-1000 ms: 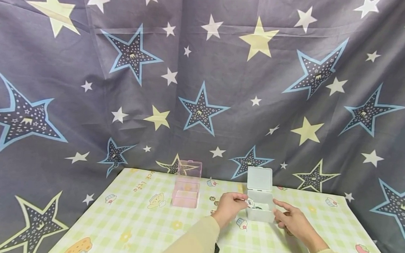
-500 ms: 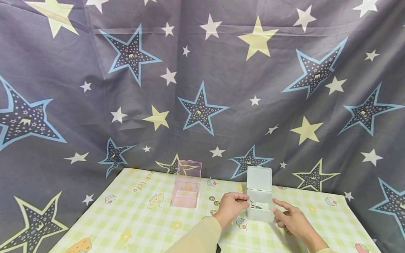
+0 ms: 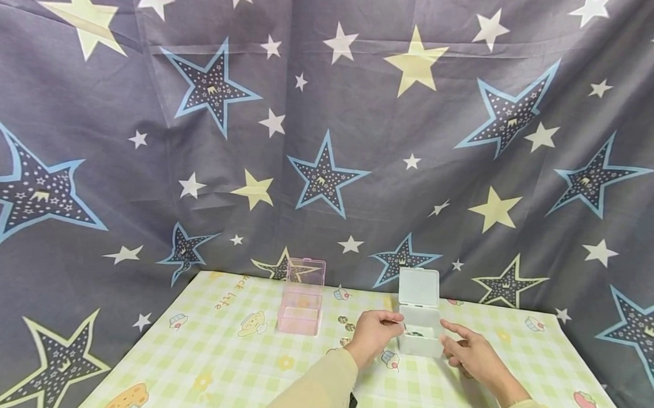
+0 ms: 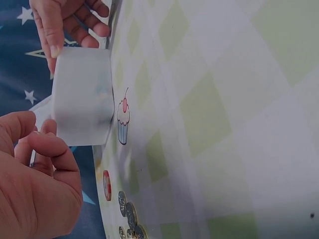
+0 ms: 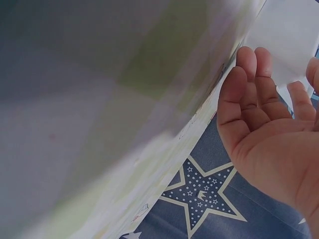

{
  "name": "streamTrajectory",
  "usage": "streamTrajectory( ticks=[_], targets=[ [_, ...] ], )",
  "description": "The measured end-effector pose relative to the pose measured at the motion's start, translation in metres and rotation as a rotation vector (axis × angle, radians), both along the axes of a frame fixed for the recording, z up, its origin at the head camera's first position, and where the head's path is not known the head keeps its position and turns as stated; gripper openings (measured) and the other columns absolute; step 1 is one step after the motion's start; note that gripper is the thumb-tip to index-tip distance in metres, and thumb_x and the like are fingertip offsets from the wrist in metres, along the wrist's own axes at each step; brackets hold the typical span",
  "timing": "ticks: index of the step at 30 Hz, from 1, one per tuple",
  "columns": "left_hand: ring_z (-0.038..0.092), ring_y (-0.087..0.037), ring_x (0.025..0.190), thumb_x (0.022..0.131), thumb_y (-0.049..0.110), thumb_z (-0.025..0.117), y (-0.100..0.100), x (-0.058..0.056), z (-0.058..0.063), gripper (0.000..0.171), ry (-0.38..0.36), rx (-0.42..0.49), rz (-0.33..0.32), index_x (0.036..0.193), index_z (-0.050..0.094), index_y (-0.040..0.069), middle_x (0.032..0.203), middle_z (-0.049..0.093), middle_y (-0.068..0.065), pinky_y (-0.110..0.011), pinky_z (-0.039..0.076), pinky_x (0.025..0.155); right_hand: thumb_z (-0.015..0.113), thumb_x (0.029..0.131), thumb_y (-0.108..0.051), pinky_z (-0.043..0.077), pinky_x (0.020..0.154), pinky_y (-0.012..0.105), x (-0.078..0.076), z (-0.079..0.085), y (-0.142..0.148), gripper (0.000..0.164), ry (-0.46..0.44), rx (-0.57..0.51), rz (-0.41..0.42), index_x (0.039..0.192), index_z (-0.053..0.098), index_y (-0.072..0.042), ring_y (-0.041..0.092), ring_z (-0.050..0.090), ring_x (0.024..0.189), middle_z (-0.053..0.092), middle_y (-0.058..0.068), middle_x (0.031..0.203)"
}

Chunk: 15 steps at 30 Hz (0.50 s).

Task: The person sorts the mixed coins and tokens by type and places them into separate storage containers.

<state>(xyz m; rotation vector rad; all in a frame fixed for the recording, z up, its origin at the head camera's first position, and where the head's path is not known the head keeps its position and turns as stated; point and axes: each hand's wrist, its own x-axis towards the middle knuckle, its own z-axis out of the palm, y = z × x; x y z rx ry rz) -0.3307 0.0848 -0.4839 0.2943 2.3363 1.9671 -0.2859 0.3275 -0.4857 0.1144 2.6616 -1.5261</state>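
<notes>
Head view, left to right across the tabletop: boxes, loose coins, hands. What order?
pink see-through box → loose coins → left hand → white box → right hand

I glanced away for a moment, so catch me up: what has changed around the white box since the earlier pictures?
The left hand has edged slightly right at the white box. The pale disc at its fingertips has gone from the head view; I cannot tell whether it was let go or is hidden. The right hand, pink box and coins look unmoved.
</notes>
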Motion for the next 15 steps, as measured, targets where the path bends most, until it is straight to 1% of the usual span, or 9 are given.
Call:
streamTrajectory(
  ticks=[6,10,13,15],
  targets=[
    [0.068,-0.003,0.085,0.092,0.005,0.078,-0.0001,0.0003,-0.0003,0.022,-0.014,0.013,-0.005,0.113,0.082,0.003,0.101,0.081,-0.001,-0.020,0.053,0.074,0.064,0.109,-0.035,0.043,0.053,0.027,0.0003,0.0009,0.0002,0.066,-0.002,-0.006,0.005,0.164,0.041,-0.006,0.016,0.059,0.068,0.075,0.011,0.098],
    [0.068,-0.003,0.088,0.092,0.005,0.078,-0.0007,0.0012,0.0011,0.021,-0.009,0.016,-0.011,0.113,0.082,0.003,0.104,0.081,-0.002,-0.020,0.055,0.076,0.065,0.108,-0.038,0.042,0.051,0.027,0.0006,0.0014,0.0001,0.068,-0.004,-0.007,0.001,0.164,0.042,-0.007,0.015,0.055,0.064,0.074,0.011,0.097],
    [0.068,-0.003,0.091,0.093,0.006,0.078,-0.0020,0.0023,0.0026,0.020,0.017,-0.027,-0.034,0.113,0.082,0.003,0.106,0.081,-0.002,-0.022,0.057,0.081,0.065,0.108,-0.039,0.041,0.051,0.027,0.0008,0.0014,0.0002,0.068,-0.007,-0.004,0.001,0.164,0.042,-0.007,0.015,0.053,0.063,0.074,0.011,0.097],
    [0.067,-0.004,0.095,0.095,0.010,0.078,-0.0031,0.0025,0.0030,0.020,0.037,-0.083,-0.057,0.113,0.082,0.005,0.110,0.081,0.000,-0.024,0.057,0.085,0.065,0.108,-0.039,0.042,0.051,0.027,0.0008,0.0014,0.0001,0.068,-0.006,-0.001,0.000,0.164,0.042,-0.007,0.015,0.055,0.064,0.075,0.011,0.098]
  ],
)
